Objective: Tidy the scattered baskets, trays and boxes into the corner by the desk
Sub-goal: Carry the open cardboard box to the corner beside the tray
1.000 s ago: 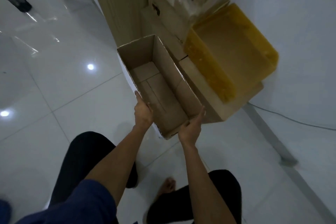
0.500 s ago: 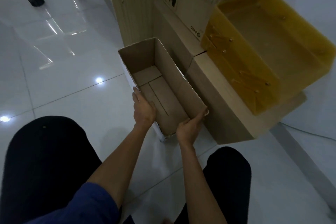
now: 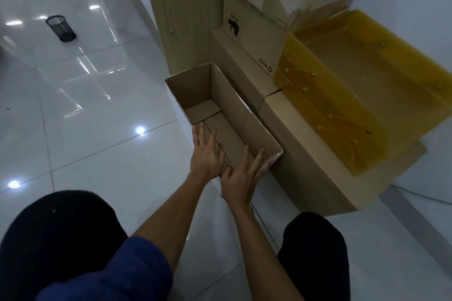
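Hands now off cardboard box.

The light is dim and cool, with a bluish cast over the white tiled floor. Small bright spots and long streaks of glare on the glossy tiles are reflections of ceiling lamps out of view. The open cardboard box is shadowed inside. Straight lines bow towards the edges from the wide lens. The boxes at the top edge look smeared and soft, and the corners darken.
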